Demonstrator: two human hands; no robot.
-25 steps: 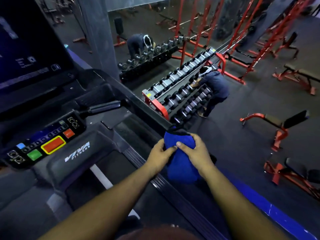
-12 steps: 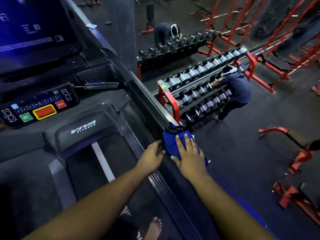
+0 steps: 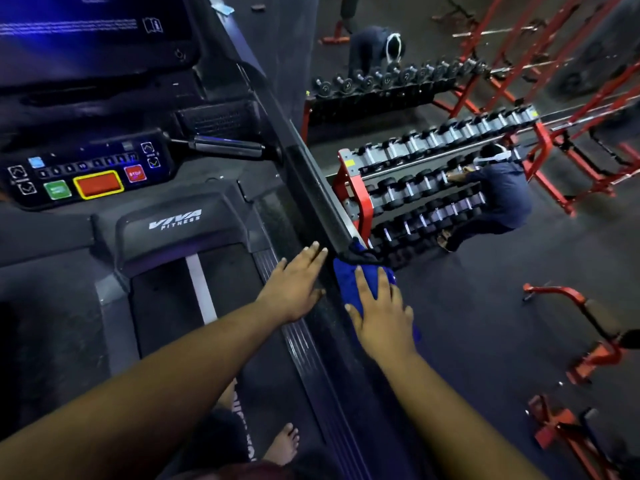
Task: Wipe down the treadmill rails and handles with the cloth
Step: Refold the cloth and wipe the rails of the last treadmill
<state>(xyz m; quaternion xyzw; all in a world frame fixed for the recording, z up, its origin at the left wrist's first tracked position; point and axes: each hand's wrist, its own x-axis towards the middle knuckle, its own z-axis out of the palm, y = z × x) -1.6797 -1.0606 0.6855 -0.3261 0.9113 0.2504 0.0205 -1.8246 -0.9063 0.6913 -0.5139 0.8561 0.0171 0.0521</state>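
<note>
Centrally, blue cloth [image 3: 349, 282], bunched and spread over the lower end of the right side rail [image 3: 313, 192], just below the rail's end cap. Right hand [image 3: 381, 315] flat on top of cloth, fingers straight and slightly splayed, pressing rather than pinching; palm contact presumably chosen to spread pressure across the fabric for a wiping stroke. Left hand [image 3: 294, 289] immediately left of cloth, fingers extended and held together, holding nothing, lying along the inner face of the rail; contact with the surface not certain, placement probably for balance or to steady the body while leaning. Rail itself running diagonally up and away from cloth toward the console, its upper length uncovered by the cloth, so judged as early in the rail work, with handles yet to be done. Left of rail: short horizontal handle bar [image 3: 225, 146], control panel [image 3: 86, 173] with green, orange and red buttons, motor cover [image 3: 176, 230] marked with a brand name, and belt [image 3: 197, 299]. Below the hands, bare foot [image 3: 282, 445] on the deck. Right of rail, on the gym floor: dumbbell rack [image 3: 433, 181], crouching person [image 3: 498, 199] beside it, red benches further out.
</note>
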